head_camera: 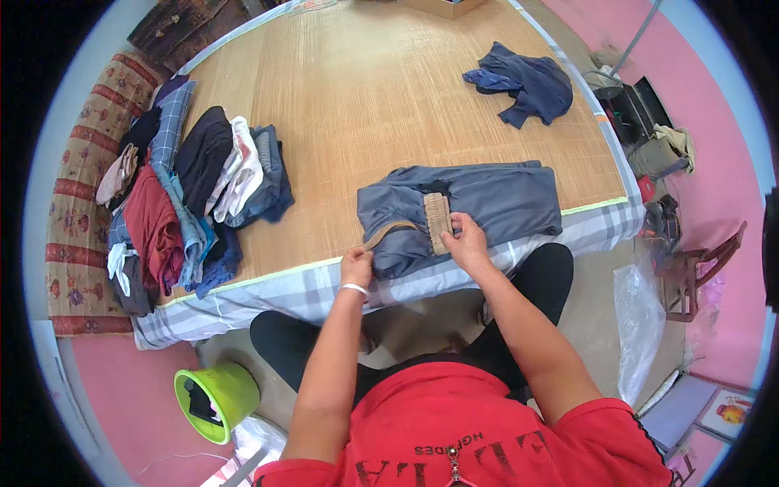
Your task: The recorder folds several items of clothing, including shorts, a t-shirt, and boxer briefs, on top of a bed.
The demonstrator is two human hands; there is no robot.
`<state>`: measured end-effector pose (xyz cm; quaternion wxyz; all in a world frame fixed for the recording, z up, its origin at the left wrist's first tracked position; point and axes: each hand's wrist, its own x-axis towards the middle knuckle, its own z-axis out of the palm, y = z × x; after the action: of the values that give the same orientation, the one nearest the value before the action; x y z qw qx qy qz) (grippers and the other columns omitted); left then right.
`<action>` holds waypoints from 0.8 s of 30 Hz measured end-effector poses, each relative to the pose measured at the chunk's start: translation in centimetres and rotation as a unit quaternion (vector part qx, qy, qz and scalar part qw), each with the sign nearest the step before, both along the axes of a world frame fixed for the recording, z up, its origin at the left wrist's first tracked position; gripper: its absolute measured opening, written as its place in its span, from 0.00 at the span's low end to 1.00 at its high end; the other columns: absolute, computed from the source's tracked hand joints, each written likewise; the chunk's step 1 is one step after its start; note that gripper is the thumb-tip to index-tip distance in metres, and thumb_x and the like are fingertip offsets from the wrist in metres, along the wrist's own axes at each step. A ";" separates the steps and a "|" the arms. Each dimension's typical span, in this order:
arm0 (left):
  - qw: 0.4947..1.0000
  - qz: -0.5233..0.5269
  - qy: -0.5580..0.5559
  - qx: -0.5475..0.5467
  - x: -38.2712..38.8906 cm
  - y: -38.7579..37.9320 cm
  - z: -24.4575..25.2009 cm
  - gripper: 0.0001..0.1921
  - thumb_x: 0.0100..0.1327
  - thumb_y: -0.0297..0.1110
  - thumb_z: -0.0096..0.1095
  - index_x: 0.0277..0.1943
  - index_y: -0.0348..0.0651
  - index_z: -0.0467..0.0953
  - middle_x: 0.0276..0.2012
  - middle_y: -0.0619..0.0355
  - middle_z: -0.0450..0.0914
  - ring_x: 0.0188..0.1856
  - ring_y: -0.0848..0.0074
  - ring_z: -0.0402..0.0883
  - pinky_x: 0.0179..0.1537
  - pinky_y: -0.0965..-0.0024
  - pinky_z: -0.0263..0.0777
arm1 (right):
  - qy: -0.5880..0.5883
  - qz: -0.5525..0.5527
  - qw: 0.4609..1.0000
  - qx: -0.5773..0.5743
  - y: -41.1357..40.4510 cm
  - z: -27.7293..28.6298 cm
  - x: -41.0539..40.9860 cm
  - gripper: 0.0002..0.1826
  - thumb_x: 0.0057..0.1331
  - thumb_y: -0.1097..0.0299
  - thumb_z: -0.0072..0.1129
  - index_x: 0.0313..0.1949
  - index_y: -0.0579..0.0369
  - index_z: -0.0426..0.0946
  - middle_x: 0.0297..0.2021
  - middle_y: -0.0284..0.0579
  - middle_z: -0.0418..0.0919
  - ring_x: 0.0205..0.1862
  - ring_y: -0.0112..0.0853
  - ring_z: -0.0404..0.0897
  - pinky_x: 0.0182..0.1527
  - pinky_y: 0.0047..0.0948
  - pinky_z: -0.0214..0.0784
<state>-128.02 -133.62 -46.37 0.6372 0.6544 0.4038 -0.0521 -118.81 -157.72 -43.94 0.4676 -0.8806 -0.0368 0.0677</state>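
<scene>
A dark grey cloth garment (499, 195), seemingly trousers, lies folded over near the front edge of the bed. My left hand (356, 268) pinches the end of a narrow tan strip (389, 231) that curves over the garment's left part. Between the thumb and fingers of my right hand (467, 243) is the edge of a ribbed tan band (436, 220), which lies across the garment's middle. Whether strip and band are one piece cannot be told.
Several piled clothes (152, 225) lie at the bed's left, beside a patterned headboard (85, 195). A crumpled navy garment (529, 85) is at the far right of the woven mat (341, 122). A green bucket (243, 389) stands on the floor, lower left; a wooden chair (694, 280) stands right.
</scene>
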 end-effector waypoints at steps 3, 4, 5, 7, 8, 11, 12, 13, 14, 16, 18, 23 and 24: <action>0.997 -0.015 -0.069 0.019 -3.4 2.2 -1.4 0.06 0.63 0.29 0.63 0.41 0.40 0.76 0.29 0.63 0.77 0.28 0.80 0.75 0.26 0.71 0.71 | 0.009 0.023 0.999 0.032 0.3 0.5 0.0 0.21 0.54 0.69 0.67 0.48 0.57 0.75 0.37 0.47 0.82 0.35 0.39 0.81 0.41 0.36 0.74; 0.997 -0.014 -0.074 0.011 -4.5 2.3 -1.7 0.09 0.61 0.27 0.64 0.43 0.39 0.75 0.27 0.61 0.77 0.25 0.80 0.74 0.25 0.76 0.69 | 0.012 0.026 0.999 0.033 0.5 0.6 0.0 0.21 0.54 0.69 0.67 0.48 0.57 0.75 0.37 0.47 0.82 0.35 0.39 0.81 0.41 0.36 0.74; 0.997 -0.009 -0.070 0.013 -5.2 2.3 -2.2 0.09 0.61 0.27 0.64 0.43 0.39 0.75 0.27 0.61 0.77 0.25 0.80 0.74 0.25 0.76 0.69 | 0.016 0.033 0.999 0.015 0.8 0.7 0.0 0.21 0.53 0.69 0.67 0.47 0.57 0.76 0.36 0.46 0.82 0.35 0.39 0.82 0.41 0.36 0.74; 0.997 -0.002 -0.077 0.014 -6.0 0.9 -0.7 0.12 0.61 0.28 0.65 0.46 0.39 0.73 0.25 0.62 0.76 0.23 0.80 0.73 0.25 0.73 0.70 | 0.022 0.046 0.999 -0.004 0.9 0.5 0.1 0.20 0.53 0.69 0.68 0.46 0.57 0.76 0.35 0.46 0.83 0.35 0.39 0.82 0.41 0.36 0.74; 0.987 -0.052 -0.020 0.147 -6.2 1.2 -1.7 0.16 0.60 0.25 0.64 0.50 0.40 0.71 0.34 0.55 0.79 0.32 0.71 0.78 0.34 0.65 0.74 | 0.016 0.052 0.998 -0.012 0.8 0.5 0.2 0.20 0.53 0.69 0.68 0.46 0.57 0.76 0.36 0.46 0.83 0.35 0.38 0.83 0.42 0.36 0.74; 0.868 -0.099 -0.102 0.476 -5.8 -1.3 2.6 0.19 0.60 0.24 0.61 0.55 0.39 0.70 0.48 0.46 0.76 0.45 0.62 0.78 0.46 0.59 0.74 | 0.001 0.057 0.998 -0.037 0.3 0.2 0.6 0.19 0.54 0.68 0.67 0.45 0.58 0.77 0.37 0.47 0.83 0.36 0.37 0.84 0.42 0.34 0.75; 0.869 -0.095 -0.101 0.475 -5.4 -2.1 4.7 0.19 0.60 0.24 0.61 0.55 0.39 0.70 0.48 0.46 0.76 0.45 0.62 0.78 0.46 0.59 0.74 | 0.018 0.056 0.998 -0.030 0.4 0.2 0.5 0.19 0.54 0.67 0.67 0.45 0.58 0.77 0.36 0.47 0.83 0.36 0.37 0.84 0.42 0.34 0.75; 0.861 -0.139 -0.142 0.467 -4.8 -3.0 6.8 0.22 0.61 0.28 0.60 0.58 0.40 0.68 0.56 0.45 0.70 0.55 0.59 0.72 0.55 0.57 0.67 | 0.034 0.054 0.998 -0.024 0.3 0.3 0.4 0.20 0.54 0.67 0.67 0.46 0.58 0.77 0.36 0.47 0.83 0.36 0.36 0.84 0.41 0.34 0.75; 0.850 -0.180 -0.181 0.461 -4.7 -3.2 8.0 0.25 0.62 0.31 0.60 0.62 0.42 0.67 0.64 0.45 0.65 0.65 0.56 0.65 0.63 0.54 0.60 | 0.033 0.059 0.997 -0.025 0.5 0.2 0.3 0.20 0.54 0.67 0.67 0.46 0.58 0.77 0.36 0.47 0.83 0.36 0.36 0.84 0.41 0.34 0.75; 0.794 -0.291 -0.161 0.509 -5.5 -3.3 7.6 0.26 0.64 0.35 0.57 0.65 0.42 0.65 0.65 0.47 0.64 0.67 0.57 0.62 0.66 0.53 0.55 | 0.031 0.051 0.998 0.010 0.6 -0.6 0.5 0.20 0.54 0.66 0.68 0.45 0.59 0.77 0.36 0.47 0.83 0.34 0.35 0.83 0.40 0.34 0.76; 0.719 -0.449 -0.073 0.526 -7.2 -3.1 6.0 0.29 0.67 0.44 0.52 0.69 0.44 0.60 0.71 0.52 0.58 0.74 0.62 0.50 0.72 0.50 0.41 | 0.024 0.054 0.998 0.011 0.4 -1.2 0.6 0.20 0.54 0.66 0.68 0.45 0.59 0.77 0.36 0.47 0.83 0.33 0.34 0.83 0.40 0.33 0.76; 0.705 -0.446 -0.092 0.544 -8.8 -2.9 4.3 0.33 0.68 0.47 0.52 0.72 0.46 0.54 0.73 0.54 0.52 0.76 0.63 0.45 0.72 0.47 0.39 | 0.003 0.065 0.998 -0.007 0.3 -1.2 0.5 0.19 0.53 0.66 0.69 0.44 0.59 0.78 0.35 0.46 0.83 0.32 0.32 0.82 0.40 0.32 0.76; 0.704 -0.444 -0.081 0.548 -8.6 -3.0 4.6 0.33 0.67 0.47 0.52 0.72 0.47 0.55 0.73 0.54 0.51 0.76 0.63 0.45 0.72 0.46 0.39 | 0.020 0.057 0.998 -0.003 0.2 -1.2 0.7 0.19 0.54 0.66 0.70 0.44 0.59 0.78 0.35 0.46 0.83 0.32 0.32 0.82 0.40 0.32 0.76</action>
<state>-136.66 -136.65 -41.73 0.0993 0.9936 -0.0296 -0.0452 -118.08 -157.53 -45.13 0.4614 -0.8767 -0.0773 0.1123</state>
